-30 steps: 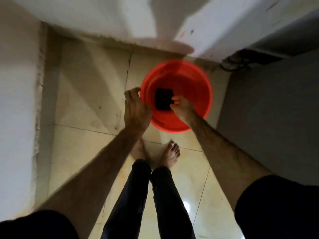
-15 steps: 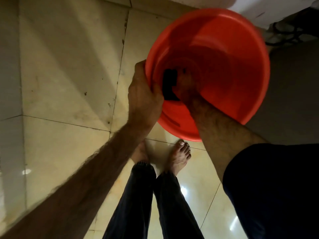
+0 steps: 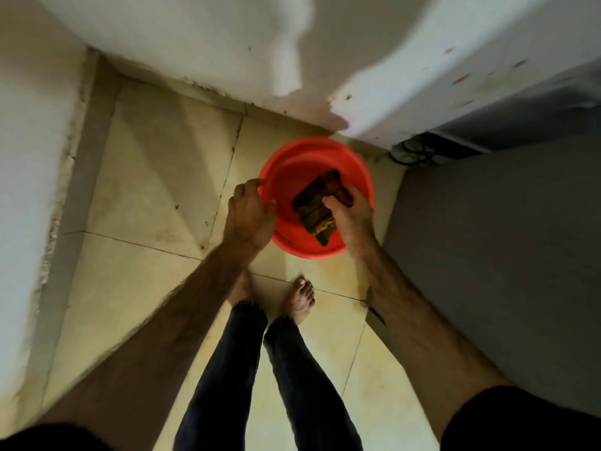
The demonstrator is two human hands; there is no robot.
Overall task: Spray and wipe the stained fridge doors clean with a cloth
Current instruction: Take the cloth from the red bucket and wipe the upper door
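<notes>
Looking down, I see my left hand (image 3: 250,213) gripping the near-left rim of the red basin (image 3: 359,177), thumb hooked inside. My right hand (image 3: 349,213) pinches the dark folded cloth (image 3: 313,206) inside the basin, its long axis slanting from far-right to near, above the tiled floor (image 3: 156,177).

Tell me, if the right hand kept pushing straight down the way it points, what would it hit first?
Probably the floor of the red basin. The right hand reaches into it from above, gripping the dark cloth, so the cloth would likely press against the bottom first, though depth is hard to judge here.
</notes>
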